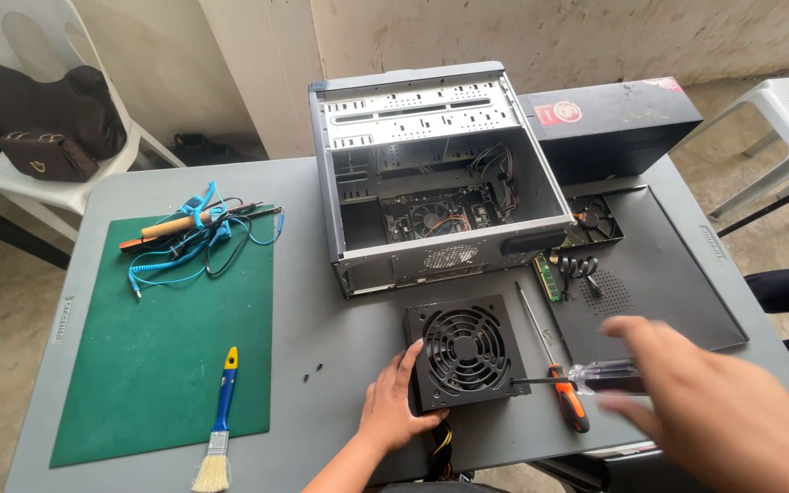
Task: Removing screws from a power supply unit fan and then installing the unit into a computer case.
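My left hand (393, 402) grips the near left corner of a black power supply unit (464, 352) with a round fan grille, lying on the grey table (321, 310). My right hand (705, 402), blurred, hovers with fingers apart just right of a clear-handled screwdriver (586, 374), whose shaft points at the power supply. An orange-handled screwdriver (566, 393) lies beside it. Behind stands an open computer case (431, 183) with a motherboard and wires inside.
A green cutting mat (166, 365) at the left carries a blue-handled brush (219, 420), blue coiled wire and hand tools (194, 233). Two small screws (312, 372) lie near the mat. The case side panel (659, 274), a fan, a memory stick, a black box (614, 119) and white chairs surround.
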